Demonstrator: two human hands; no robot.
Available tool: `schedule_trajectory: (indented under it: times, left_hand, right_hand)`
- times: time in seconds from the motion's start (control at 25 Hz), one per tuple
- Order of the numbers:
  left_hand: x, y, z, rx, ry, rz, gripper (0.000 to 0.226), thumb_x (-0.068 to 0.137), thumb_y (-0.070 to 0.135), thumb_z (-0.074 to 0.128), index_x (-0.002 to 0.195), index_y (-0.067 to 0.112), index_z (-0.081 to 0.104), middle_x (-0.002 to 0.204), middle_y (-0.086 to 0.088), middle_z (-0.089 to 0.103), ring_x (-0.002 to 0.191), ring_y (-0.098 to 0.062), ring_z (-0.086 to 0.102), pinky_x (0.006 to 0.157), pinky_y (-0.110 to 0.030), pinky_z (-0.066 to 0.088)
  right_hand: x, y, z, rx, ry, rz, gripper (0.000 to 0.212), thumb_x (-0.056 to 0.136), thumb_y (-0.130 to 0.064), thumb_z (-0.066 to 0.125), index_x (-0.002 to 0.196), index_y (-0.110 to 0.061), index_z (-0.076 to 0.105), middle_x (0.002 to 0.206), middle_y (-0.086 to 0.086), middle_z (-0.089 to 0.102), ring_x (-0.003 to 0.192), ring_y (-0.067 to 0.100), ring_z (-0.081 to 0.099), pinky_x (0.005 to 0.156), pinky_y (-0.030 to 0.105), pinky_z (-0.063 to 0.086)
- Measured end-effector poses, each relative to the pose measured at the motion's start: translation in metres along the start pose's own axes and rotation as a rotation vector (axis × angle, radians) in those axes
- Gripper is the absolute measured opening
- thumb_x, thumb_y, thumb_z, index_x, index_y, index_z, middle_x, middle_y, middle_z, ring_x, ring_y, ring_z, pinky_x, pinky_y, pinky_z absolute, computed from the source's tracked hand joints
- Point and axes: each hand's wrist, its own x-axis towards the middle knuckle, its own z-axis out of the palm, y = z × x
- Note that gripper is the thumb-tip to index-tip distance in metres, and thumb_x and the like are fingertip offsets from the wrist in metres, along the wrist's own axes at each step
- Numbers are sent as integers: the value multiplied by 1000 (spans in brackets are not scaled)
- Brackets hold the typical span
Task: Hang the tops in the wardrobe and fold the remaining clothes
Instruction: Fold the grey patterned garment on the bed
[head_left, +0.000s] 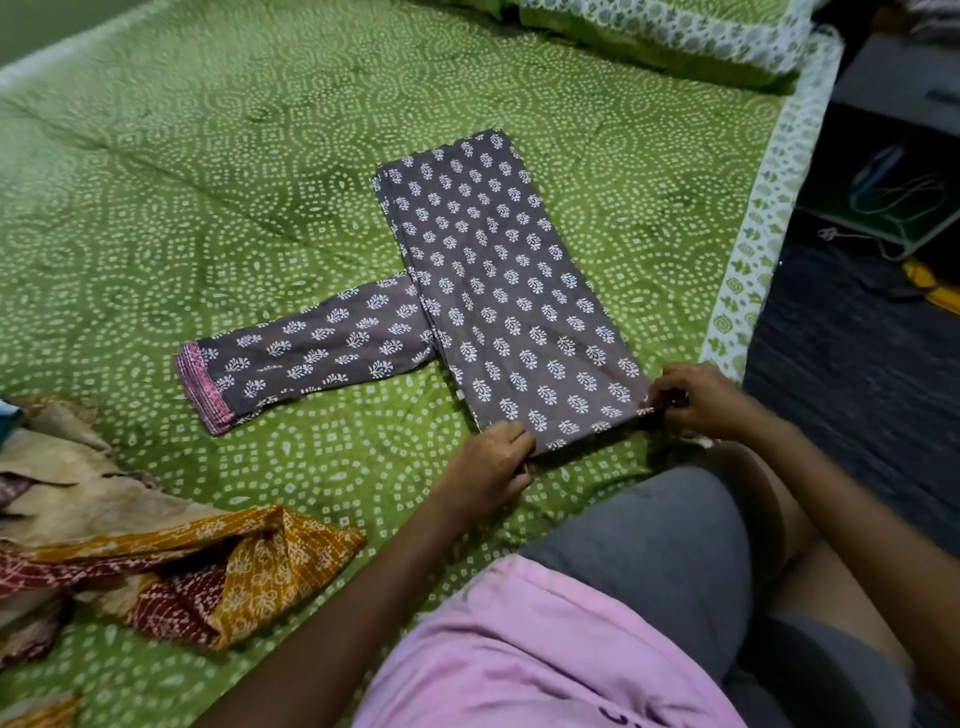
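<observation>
Top (498, 291): laid folded lengthwise on the green bedsheet (208, 182); one sleeve spread leftwards
Left hand (488, 462): near edge pinched
Right hand (696, 400): near corner pinched

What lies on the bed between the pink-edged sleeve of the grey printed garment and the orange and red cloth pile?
Nothing: in the head view, only bare green dotted bedsheet separates the pink-edged sleeve from the orange and red cloth pile.

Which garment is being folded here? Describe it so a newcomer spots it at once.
On the green dotted bedspread, mid-bed, lies the grey-brown top, its near edge pinched by the left hand and right hand. White leaf sprigs and one pink-cuffed sleeve set it apart from the orange and red pile.
</observation>
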Motion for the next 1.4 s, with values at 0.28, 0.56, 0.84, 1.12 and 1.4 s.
schedule_trajectory:
  times: [0.28, 0.56, 0.84, 1.12, 1.4]
  left_hand:
    - [42, -1, -29, -163, -302, -219, 24, 91, 27, 56, 98, 7, 65, 93, -13, 68, 85, -26, 61, 68, -29, 40]
    - [110, -63, 3, 39, -278, -454, 52, 101, 30, 30, 148, 9, 21, 155, -10, 20, 144, -24, 14, 118, -44, 4]
    - [169, -169, 1, 215, -308, -498, 72, 94, 62, 19, 151, 23, 3, 159, -1, -4, 145, -22, -10, 115, -42, -10]
    - [225, -286, -27, 232, -284, -262, 66, 90, 64, 12, 149, 33, 13, 158, 9, 10, 146, -13, -1, 115, -42, -8]
    - [243, -364, -50, 190, 125, -761, 64, 97, 44, 40, 146, 7, 25, 155, -14, 19, 143, -28, 15, 115, -42, 5]
  right_hand:
    - [23, -36, -11, -164, 22, 201, 16, 79, -10, 57, 84, -10, 72, 86, 11, 69, 80, 30, 64, 69, 35, 51]
    - [103, -96, 60, 246, 40, 55, 47, 99, -19, 38, 143, -3, 33, 151, 12, 31, 141, 25, 26, 115, 32, 15]
    - [115, -90, 90, -41, 247, 130, 68, 90, -52, 14, 146, -18, 31, 152, -2, 32, 143, 15, 22, 114, 26, 3]
    - [117, -87, 96, -55, 313, 146, 57, 99, -47, 16, 143, -19, 40, 146, -3, 41, 137, 11, 28, 114, 26, 9]
    - [122, -83, 100, -62, 290, 149, 57, 99, -45, 16, 144, -18, 37, 149, -4, 37, 139, 12, 28, 114, 32, 18]
